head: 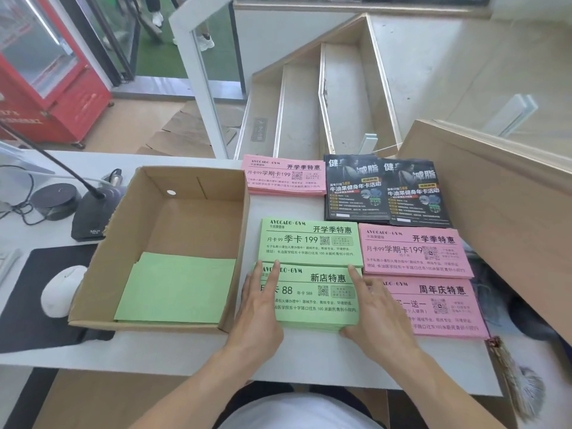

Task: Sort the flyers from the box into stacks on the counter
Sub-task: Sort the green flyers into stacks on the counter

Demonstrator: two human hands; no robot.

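An open cardboard box (133,193) stands on the white counter (309,360) and holds a pile of plain green flyers (176,289). To its right lie several stacks: a near green stack (318,301), a second green stack (309,243) behind it, three pink stacks (286,174) (414,250) (439,308) and two black stacks (356,187) (416,193). My left hand (260,311) lies flat on the near green stack's left edge. My right hand (376,314) presses its right edge, fingers spread. Neither hand grips a flyer.
A large cardboard sheet (495,193) leans over the counter's right side. Left of the box sit a white mouse (63,289) on a black pad (34,305), a desk microphone base (89,218) and cables. Stairs (309,103) lie beyond the counter.
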